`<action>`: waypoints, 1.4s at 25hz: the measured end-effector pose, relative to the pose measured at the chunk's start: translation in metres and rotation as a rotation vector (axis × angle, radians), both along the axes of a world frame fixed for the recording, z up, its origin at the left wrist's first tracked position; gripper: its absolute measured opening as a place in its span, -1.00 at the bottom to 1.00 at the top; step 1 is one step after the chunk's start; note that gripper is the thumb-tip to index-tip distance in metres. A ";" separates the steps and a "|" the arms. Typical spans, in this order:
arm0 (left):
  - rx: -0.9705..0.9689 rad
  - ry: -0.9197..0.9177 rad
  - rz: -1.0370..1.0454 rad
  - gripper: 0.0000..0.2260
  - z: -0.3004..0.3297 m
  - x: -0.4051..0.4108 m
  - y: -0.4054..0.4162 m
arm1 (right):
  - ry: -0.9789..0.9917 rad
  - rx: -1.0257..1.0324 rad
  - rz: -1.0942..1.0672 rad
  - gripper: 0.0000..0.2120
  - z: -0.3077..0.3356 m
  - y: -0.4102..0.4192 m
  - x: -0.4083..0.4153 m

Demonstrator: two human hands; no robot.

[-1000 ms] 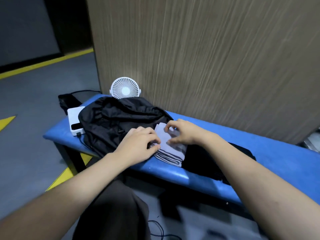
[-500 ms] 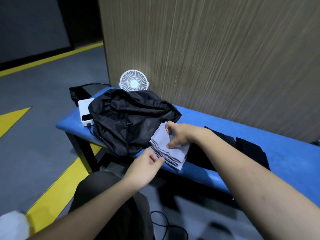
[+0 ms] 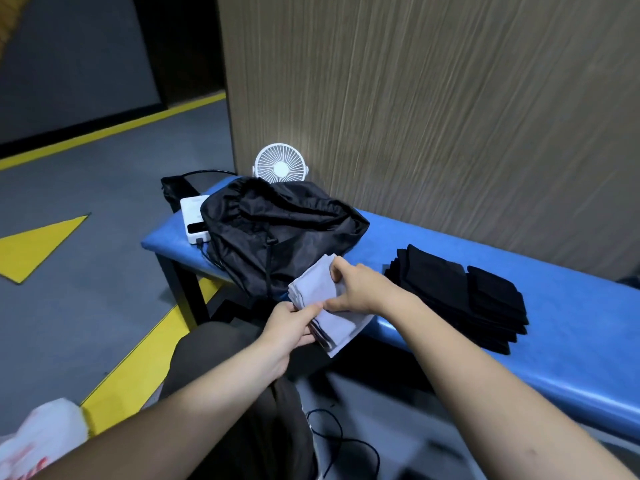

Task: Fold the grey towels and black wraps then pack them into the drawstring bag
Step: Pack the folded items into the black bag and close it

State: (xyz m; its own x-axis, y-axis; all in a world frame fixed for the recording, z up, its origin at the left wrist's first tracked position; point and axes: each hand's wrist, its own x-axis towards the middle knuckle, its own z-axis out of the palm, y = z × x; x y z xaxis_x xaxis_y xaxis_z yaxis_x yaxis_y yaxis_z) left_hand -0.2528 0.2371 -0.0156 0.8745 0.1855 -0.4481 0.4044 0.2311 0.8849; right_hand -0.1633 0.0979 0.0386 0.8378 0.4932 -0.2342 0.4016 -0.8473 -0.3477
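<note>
A stack of folded grey towels point(image 3: 325, 299) hangs over the front edge of the blue bench point(image 3: 571, 341). My left hand point(image 3: 291, 327) grips the stack's near edge from below and in front. My right hand point(image 3: 360, 289) holds the stack from above, thumb on top and fingers curled round its far side. The black drawstring bag point(image 3: 277, 230) lies crumpled on the bench just behind the towels, its mouth turned away. Folded black wraps point(image 3: 460, 292) sit in a pile on the bench to the right of my hands.
A white fan point(image 3: 280, 164) stands behind the bag against the wooden wall. A white box point(image 3: 194, 220) with a cable lies at the bench's left end. Cables point(image 3: 343, 448) trail on the floor below. A white plastic bag point(image 3: 38, 441) shows at the lower left.
My left hand came off the stack, dropped below the bench edge, then rose to grip the towels' near edge. The stack has slid forward over the edge. The view has shifted, so the black wraps show fully.
</note>
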 end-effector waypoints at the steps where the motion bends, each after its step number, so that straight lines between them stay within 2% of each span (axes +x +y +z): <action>1: 0.014 -0.021 0.019 -0.81 0.001 -0.005 -0.002 | 0.024 0.056 -0.014 -0.52 0.000 -0.004 -0.006; 6: 0.088 -0.196 0.056 -0.78 0.026 -0.031 0.010 | 0.264 0.588 -0.118 -0.68 0.013 -0.024 -0.042; 9: 0.100 -0.327 0.005 -0.78 0.048 -0.042 0.026 | 0.498 0.897 -0.187 -0.72 0.019 -0.030 -0.063; 12: 0.066 -0.425 -0.027 -0.66 0.063 -0.043 0.046 | 0.763 1.232 -0.209 -0.65 0.012 -0.021 -0.074; 15: 0.102 -0.525 -0.091 -0.49 0.074 -0.042 0.061 | 0.813 1.390 -0.220 -0.63 0.005 -0.003 -0.073; 17: 0.206 -0.557 -0.144 -0.47 0.077 -0.037 0.071 | 0.766 1.396 -0.236 -0.63 0.007 0.009 -0.068; 20: 0.375 -0.536 -0.253 -0.51 0.077 -0.021 0.089 | 0.586 1.228 -0.294 -0.73 0.015 0.023 -0.052; 25: 0.601 -0.597 -0.305 -0.33 0.083 0.028 0.118 | 0.386 1.084 -0.279 -0.77 0.031 0.050 -0.006; 27: 0.644 -0.632 -0.304 -0.32 0.091 0.051 0.127 | 0.310 1.055 -0.308 -0.75 0.037 0.064 0.018; 31: 0.819 -0.628 -0.275 -0.46 0.109 0.093 0.141 | 0.220 1.037 -0.330 -0.72 0.045 0.089 0.068; 33: 0.856 -0.573 -0.263 -0.59 0.107 0.113 0.147 | 0.217 1.047 -0.316 -0.70 0.040 0.096 0.089; 35: 0.894 -0.502 -0.266 -0.62 0.097 0.132 0.153 | 0.220 1.033 -0.296 -0.71 0.028 0.099 0.105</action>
